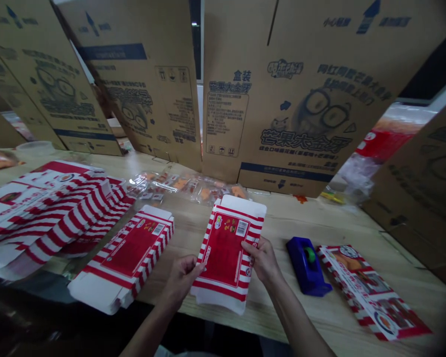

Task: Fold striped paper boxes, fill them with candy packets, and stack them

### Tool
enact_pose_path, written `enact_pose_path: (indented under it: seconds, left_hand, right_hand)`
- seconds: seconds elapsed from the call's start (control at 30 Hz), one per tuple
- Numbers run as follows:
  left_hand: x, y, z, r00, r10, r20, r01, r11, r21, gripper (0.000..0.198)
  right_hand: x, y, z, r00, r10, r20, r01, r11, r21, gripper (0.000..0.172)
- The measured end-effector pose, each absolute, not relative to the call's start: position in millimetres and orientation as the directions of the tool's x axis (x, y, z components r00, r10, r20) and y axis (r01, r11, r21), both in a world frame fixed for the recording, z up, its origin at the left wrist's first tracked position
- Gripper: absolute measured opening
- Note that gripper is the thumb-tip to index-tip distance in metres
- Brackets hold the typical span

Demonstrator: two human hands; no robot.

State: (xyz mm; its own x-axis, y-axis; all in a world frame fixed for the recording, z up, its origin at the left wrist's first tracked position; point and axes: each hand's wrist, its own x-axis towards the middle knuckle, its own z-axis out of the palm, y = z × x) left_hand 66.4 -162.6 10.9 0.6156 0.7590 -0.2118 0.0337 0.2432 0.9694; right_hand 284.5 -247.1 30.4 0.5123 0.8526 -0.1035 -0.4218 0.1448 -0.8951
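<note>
Both of my hands hold a flattened red-and-white striped paperboard food carton (pixel 225 250) upright over the wooden table. My left hand (pixel 180 280) grips its lower left edge. My right hand (pixel 262 260) holds the right edge, with the thumb on the red printed panel. A similar flattened carton (pixel 124 258) lies just left of my left hand, and a stack of striped cartons (pixel 55 210) lies beyond it. Right of my right hand stands a blue tape dispenser (pixel 306 265).
A printed flat carton (pixel 367 292) lies at the right on the wooden table (pixel 275 225). Plastic packets of orange snacks (pixel 182 186) lie along the far side. Large upright cardboard boxes (pixel 293 94) form a wall behind them.
</note>
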Motion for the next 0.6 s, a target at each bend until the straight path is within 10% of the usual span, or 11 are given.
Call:
enact_pose_path:
  seconds: [0.37,0.6]
  left_hand:
    - [95.9,-135.9,31.9,0.578,0.812,-0.08,-0.153,0.204,0.967,0.027]
    - [81.6,-152.6,-1.2,0.621,0.778,-0.097,-0.119,0.216,0.969,0.043]
  right_hand:
    - [248.2,-284.9,-0.5,0.258,0.937,-0.234,-0.538,-0.062,-0.841,0.033]
    - [248.3,-294.0,-20.2,0.572,0.819,-0.053,-0.197,0.075,-0.977,0.061]
